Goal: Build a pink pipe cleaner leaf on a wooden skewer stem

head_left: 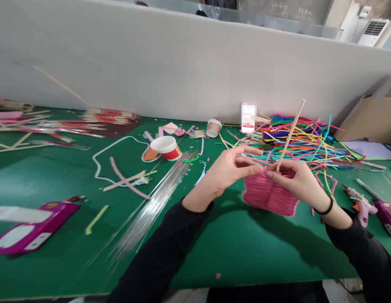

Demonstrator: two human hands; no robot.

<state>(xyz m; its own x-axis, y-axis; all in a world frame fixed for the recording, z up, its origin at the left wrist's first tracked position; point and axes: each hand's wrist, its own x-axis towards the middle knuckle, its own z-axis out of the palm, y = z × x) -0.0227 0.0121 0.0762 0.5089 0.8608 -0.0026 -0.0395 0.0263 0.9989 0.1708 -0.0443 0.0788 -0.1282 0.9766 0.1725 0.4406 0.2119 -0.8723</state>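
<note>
My left hand (231,168) and my right hand (295,176) meet over a pink woven pipe-cleaner piece (268,195) held just above the green table (56,181). My right hand's fingers are closed on the piece's top edge, where a thin wooden stick (290,134) rises up and to the right. My left hand pinches the piece's upper left corner with thumb and fingers, its index finger stretched out above. A black band circles my right wrist.
A heap of coloured pipe cleaners (296,139) lies behind my hands. A bundle of thin metal wires (157,202), a tipped red and white paper cup (166,148), a second cup (213,127), glue guns (368,208) and a magenta package (31,229) lie around. A white partition backs the table.
</note>
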